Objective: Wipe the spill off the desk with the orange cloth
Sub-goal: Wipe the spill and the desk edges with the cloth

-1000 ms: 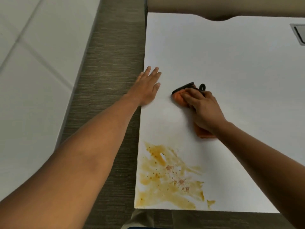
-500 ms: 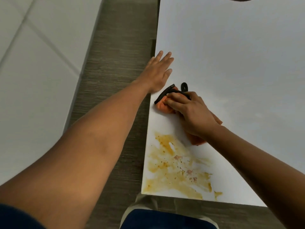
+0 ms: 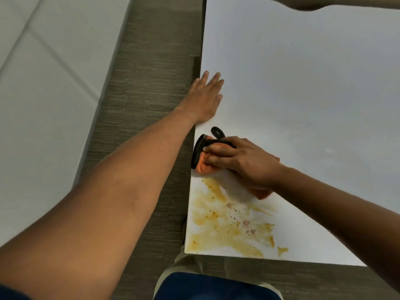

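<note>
Right hand (image 3: 244,163) presses one orange cloth (image 3: 205,165) beside one spill (image 3: 227,226)

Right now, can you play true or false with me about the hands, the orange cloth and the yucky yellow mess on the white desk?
1. The right hand presses the orange cloth with black trim on the white desk. True.
2. The yellow-brown spill is all wiped away. False: it covers the desk's near left corner.
3. The left hand lies flat on the desk's left edge, holding nothing. True.
4. The cloth sits at the desk's far right end. False: it is by the left edge, just beyond the spill.
</note>
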`<state>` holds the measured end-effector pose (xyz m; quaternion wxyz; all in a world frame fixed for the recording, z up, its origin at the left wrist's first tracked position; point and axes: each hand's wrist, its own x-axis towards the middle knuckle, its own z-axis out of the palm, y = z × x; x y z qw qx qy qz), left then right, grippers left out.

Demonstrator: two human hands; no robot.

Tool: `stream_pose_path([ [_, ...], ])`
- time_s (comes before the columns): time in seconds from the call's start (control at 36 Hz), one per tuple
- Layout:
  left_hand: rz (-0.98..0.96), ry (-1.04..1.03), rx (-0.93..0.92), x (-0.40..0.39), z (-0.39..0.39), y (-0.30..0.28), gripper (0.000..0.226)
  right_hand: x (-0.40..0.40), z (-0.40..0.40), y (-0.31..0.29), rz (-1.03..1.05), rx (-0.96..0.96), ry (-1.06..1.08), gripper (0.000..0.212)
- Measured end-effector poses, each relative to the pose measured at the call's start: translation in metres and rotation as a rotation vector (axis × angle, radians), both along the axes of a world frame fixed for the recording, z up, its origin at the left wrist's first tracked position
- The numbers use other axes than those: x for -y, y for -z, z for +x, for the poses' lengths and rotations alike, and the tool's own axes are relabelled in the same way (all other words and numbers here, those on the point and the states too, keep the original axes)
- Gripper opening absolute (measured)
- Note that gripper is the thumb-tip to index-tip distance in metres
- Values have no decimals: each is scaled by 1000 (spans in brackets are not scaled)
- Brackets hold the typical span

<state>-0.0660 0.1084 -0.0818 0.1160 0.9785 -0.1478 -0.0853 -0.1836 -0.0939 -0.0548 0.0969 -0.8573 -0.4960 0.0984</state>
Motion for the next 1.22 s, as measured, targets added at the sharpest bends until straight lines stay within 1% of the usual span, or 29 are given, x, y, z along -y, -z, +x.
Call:
stream_pose_path([
  [0.03, 6, -7, -2, 2, 0, -1, 57, 10, 7, -1, -12, -5, 52, 59],
  [0.11, 28, -29, -3, 10, -4, -4, 58, 45, 23, -5, -6, -12, 298, 55],
  [0.17, 37, -6, 10, 19, -12, -4, 60, 58, 21, -4, 14, 2, 424, 53],
  [0.22, 30, 44, 28, 27, -21, -3, 61, 56, 13, 2, 23, 16, 444, 55],
  [0.36, -22, 153, 19, 46, -37, -2, 61, 63, -25, 9, -39, 48, 371, 59],
  [0.44, -58, 176, 3, 53, -39, -5, 63, 86, -53, 7, -54, 31, 430, 57],
  [0.5, -71, 192, 1, 56, -42, -6, 65, 105, -64, 6, -62, 18, 560, 56],
  [0.56, -82, 193, -1, 57, -47, -5, 66, 123, -65, 2, -22, 34, 727, 54],
  [0.61, -75, 184, 21, 56, -51, -2, 66, 135, -54, -1, 18, 44, 877, 52],
  [0.69, -57, 173, 56, 57, -53, 1, 67, 134, -26, -3, 72, -9, 1056, 51],
  [0.75, -51, 168, 69, 58, -52, 2, 67, 121, -10, -3, 69, -16, 1070, 52],
  [0.86, -69, 168, 98, 57, -51, 6, 64, 91, -4, -1, 33, -34, 892, 59],
  [0.94, -94, 168, 88, 57, -51, 6, 61, 79, -25, 2, 14, -58, 796, 66],
  [1.06, -98, 169, 80, 57, -50, 6, 63, 90, -76, 9, -26, -51, 702, 62],
  [1.14, -88, 167, 74, 56, -50, 6, 63, 120, -99, 7, 18, 8, 784, 58],
  [1.22, -78, 171, 75, 57, -50, 6, 63, 158, -97, 4, 72, 48, 1015, 53],
])
